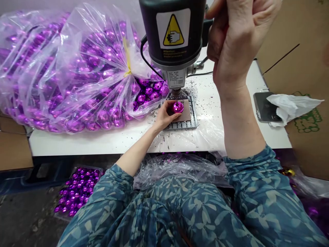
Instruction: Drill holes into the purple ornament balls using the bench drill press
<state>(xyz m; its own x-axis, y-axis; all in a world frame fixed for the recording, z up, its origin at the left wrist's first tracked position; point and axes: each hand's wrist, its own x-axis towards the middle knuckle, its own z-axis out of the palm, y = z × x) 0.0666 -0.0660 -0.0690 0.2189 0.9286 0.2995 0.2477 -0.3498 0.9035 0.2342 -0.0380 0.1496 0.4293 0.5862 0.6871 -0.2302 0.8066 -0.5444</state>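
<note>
A shiny purple faceted ball (178, 107) sits on a cardboard piece (185, 116) over the slotted metal base plate (193, 124). Thumb and fingers of my left hand (166, 115) are closed around its left side. Directly above the ball is the chuck (176, 92) of a black bench drill press (173, 37); whether the bit touches the ball cannot be made out. Up at the right of the machine, my right hand (231, 41) is wrapped round the drill press's feed handle, which is mostly hidden by the fingers.
A big clear bag (64, 75) of purple balls, tied with a yellow tie, fills the table's left side. Dark shavings lie around the base on the white table (77, 142). A phone (266, 106) and crumpled tissue (290, 106) are at right. A tray of purple balls (78, 190) stands below left.
</note>
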